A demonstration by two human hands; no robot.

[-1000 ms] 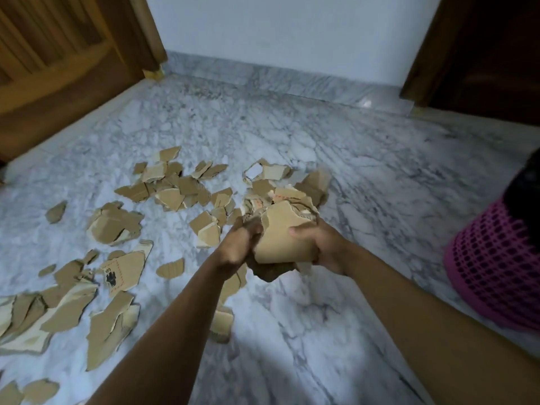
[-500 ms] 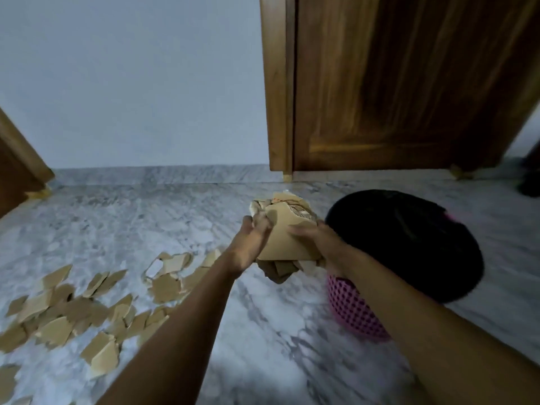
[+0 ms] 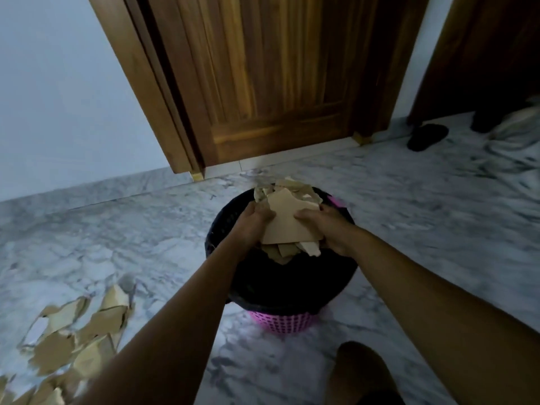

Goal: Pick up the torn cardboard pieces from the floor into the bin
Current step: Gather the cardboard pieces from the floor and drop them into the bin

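A bundle of torn cardboard pieces (image 3: pixel 287 222) is held between my two hands right above the open mouth of the bin. My left hand (image 3: pixel 252 222) grips the bundle's left side and my right hand (image 3: pixel 327 229) grips its right side. The bin (image 3: pixel 280 320) is a pink mesh basket lined with a black bag (image 3: pixel 289 282), standing on the marble floor in the middle of the view. More torn cardboard pieces (image 3: pixel 76 331) lie scattered on the floor at the lower left.
A wooden door (image 3: pixel 263 83) stands behind the bin. A dark slipper (image 3: pixel 426 137) and some cloth (image 3: pixel 517 127) lie at the far right by another door frame. My knee (image 3: pixel 359 372) shows at the bottom edge.
Both hands carried the cardboard bundle from above the pile on the floor rightward to over the bin. The view swung right, so the floor pile now sits at the lower left.
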